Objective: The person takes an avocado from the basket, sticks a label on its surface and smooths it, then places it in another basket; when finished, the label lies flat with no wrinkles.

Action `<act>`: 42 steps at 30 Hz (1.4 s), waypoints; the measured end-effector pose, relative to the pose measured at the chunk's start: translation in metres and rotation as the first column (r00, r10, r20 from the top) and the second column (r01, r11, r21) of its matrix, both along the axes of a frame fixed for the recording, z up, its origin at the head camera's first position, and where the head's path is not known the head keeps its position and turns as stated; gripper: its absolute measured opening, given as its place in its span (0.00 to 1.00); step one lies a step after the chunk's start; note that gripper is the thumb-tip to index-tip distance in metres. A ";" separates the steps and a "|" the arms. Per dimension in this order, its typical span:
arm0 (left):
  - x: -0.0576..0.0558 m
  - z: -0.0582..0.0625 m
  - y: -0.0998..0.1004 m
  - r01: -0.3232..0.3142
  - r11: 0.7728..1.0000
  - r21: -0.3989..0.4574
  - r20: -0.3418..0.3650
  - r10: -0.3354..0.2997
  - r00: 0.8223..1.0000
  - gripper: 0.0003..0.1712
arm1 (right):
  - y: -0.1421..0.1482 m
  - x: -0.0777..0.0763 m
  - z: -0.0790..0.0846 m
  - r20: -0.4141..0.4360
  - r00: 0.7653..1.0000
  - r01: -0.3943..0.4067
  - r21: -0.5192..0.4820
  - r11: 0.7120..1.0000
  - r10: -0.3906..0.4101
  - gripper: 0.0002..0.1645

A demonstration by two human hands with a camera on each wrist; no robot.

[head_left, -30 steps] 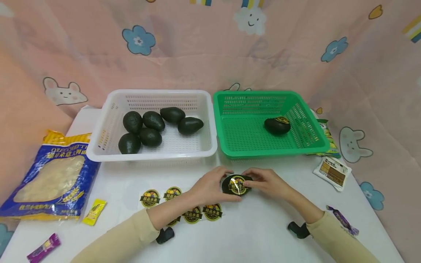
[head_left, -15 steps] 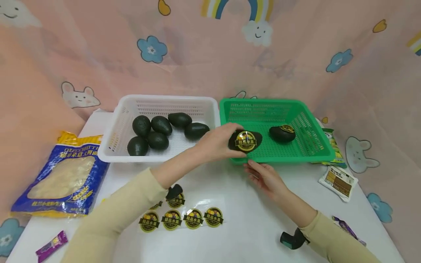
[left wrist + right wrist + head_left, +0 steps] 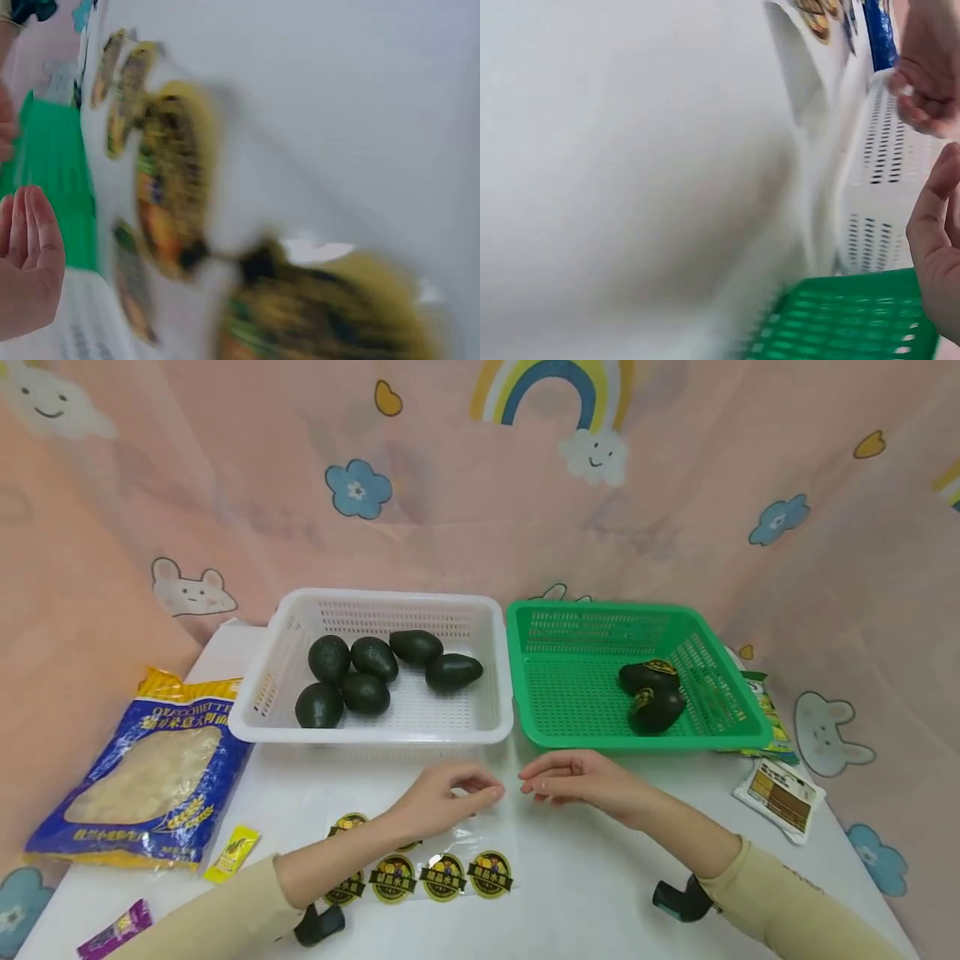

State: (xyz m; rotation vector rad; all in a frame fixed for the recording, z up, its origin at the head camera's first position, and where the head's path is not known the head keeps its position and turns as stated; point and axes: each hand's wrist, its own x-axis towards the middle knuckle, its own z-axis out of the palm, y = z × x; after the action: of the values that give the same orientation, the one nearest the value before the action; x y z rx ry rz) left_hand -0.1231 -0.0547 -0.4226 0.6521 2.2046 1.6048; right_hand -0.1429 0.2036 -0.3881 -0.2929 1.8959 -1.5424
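My left hand (image 3: 450, 797) hovers past the upper edge of a clear sticker sheet (image 3: 498, 839), its fingers loosely bent and holding nothing. Facing it, a short gap away, is my right hand (image 3: 588, 783), also holding nothing, just in front of the green basket (image 3: 577, 742). Several round black-and-gold stickers (image 3: 443, 877) are on the sheet, partly covered by the left forearm. Inside the green basket, a stickered avocado (image 3: 654, 710) lies against another stickered avocado (image 3: 637, 677). Several dark avocados (image 3: 453, 672) without visible stickers lie in the white basket (image 3: 375, 735).
At the left lie a blue pasta bag (image 3: 150, 768), a yellow packet (image 3: 232, 853) and a purple packet (image 3: 116, 931). A brown-and-white packet (image 3: 780, 799) is at the right, near a green packet (image 3: 772, 718) behind the green basket. A patterned pink curtain (image 3: 450, 543) hangs behind.
The left hand has carried the stickered avocado into the green basket, let it go there beside the other, and come back towards the front. The right hand has moved left, towards the left hand.
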 end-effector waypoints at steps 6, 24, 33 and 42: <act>-0.002 -0.011 -0.045 -0.450 0.887 0.103 0.406 0.376 0.833 0.31 | -0.064 -0.071 0.073 -0.279 0.924 -0.229 0.144 0.963 0.261 0.16; -0.010 -0.009 -0.052 -0.450 0.877 0.169 0.470 0.330 0.819 0.29 | -0.168 -0.196 0.037 0.158 0.771 -0.541 0.673 0.504 0.617 0.35; -0.016 -0.005 -0.052 -0.408 0.900 0.152 0.462 0.300 0.835 0.29 | -0.170 -0.176 0.053 0.046 0.653 -0.606 0.630 0.485 0.756 0.40; -0.022 -0.004 -0.064 -0.429 0.895 0.124 0.458 0.332 0.824 0.28 | -0.078 -0.125 0.122 -0.248 0.602 -0.547 0.563 0.619 0.758 0.40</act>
State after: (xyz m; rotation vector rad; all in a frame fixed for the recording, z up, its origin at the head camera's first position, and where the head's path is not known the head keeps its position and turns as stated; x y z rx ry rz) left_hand -0.1453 -0.1187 -0.4268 -0.1189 1.9166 1.9822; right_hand -0.2677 0.1255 -0.2659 -1.1280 2.0537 -0.5143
